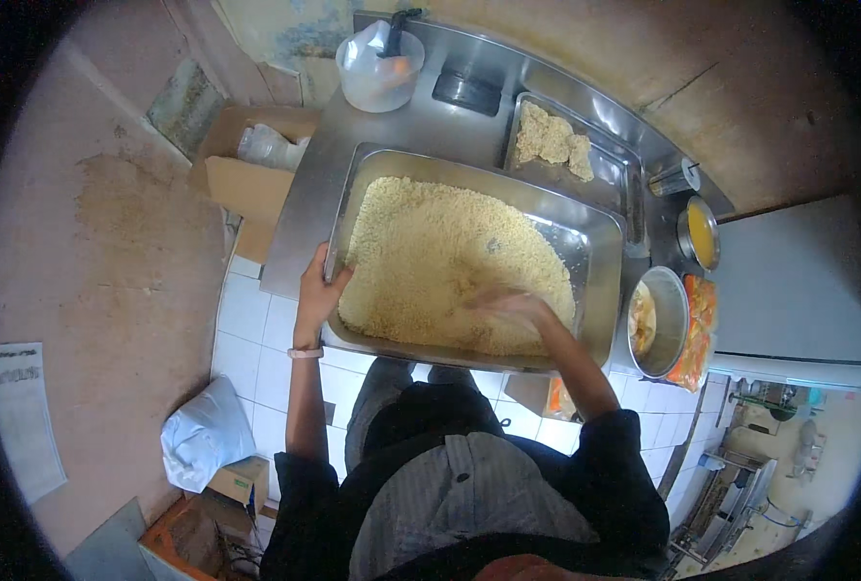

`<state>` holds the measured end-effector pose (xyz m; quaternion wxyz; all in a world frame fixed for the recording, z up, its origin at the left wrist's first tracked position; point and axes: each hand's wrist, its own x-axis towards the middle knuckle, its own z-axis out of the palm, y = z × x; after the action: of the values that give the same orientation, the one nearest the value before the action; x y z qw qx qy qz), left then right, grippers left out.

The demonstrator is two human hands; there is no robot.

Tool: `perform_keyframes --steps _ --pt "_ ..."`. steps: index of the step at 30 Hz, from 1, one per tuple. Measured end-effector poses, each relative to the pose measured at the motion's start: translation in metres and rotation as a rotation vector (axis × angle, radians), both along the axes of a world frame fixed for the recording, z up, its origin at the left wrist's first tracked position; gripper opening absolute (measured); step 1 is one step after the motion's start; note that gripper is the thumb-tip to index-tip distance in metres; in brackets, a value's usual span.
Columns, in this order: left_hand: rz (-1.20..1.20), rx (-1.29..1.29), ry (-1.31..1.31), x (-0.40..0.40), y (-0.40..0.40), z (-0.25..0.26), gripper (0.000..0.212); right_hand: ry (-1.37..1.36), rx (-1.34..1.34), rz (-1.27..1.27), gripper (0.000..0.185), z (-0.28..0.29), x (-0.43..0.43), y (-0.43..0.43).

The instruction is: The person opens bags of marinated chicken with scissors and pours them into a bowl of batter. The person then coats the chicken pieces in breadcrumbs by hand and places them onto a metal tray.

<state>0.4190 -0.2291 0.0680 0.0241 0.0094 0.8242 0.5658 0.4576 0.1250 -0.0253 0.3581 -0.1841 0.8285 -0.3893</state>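
Note:
A deep rectangular stainless steel pan [605,290] holds a broad bed of pale yellow breadcrumbs [416,247]. At the pan's left rim, my left hand [319,294] grips the edge, thumb over the inside and fingers outside. My right hand [507,301] is blurred by motion, low over the crumbs in the right half of the pan; its fingers, and whether anything is in them, cannot be made out. Behind the pan, several crumb-coated pieces [552,138] lie in a shallow metal tray [612,163]. A metal bowl [666,323] with pale battered-looking food [642,319] stands to the right.
A smaller bowl of yellow liquid [699,234], a metal cup [674,179] and orange-printed packets [695,334] line the counter's right end. At the back are a translucent tub [380,80] with a black handle and a black container [467,93]. A cardboard box [249,174] stands left.

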Motion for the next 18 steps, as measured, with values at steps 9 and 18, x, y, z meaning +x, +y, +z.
perform_keyframes --steps 9,18 --pt "-0.021 0.064 0.025 -0.002 -0.005 -0.02 0.037 -0.237 0.047 -0.022 0.047 0.05 -0.034 -0.028" --pt "-0.04 0.074 0.011 -0.004 -0.003 -0.02 0.043 0.343 0.421 -0.129 0.052 0.077 0.026 -0.147"
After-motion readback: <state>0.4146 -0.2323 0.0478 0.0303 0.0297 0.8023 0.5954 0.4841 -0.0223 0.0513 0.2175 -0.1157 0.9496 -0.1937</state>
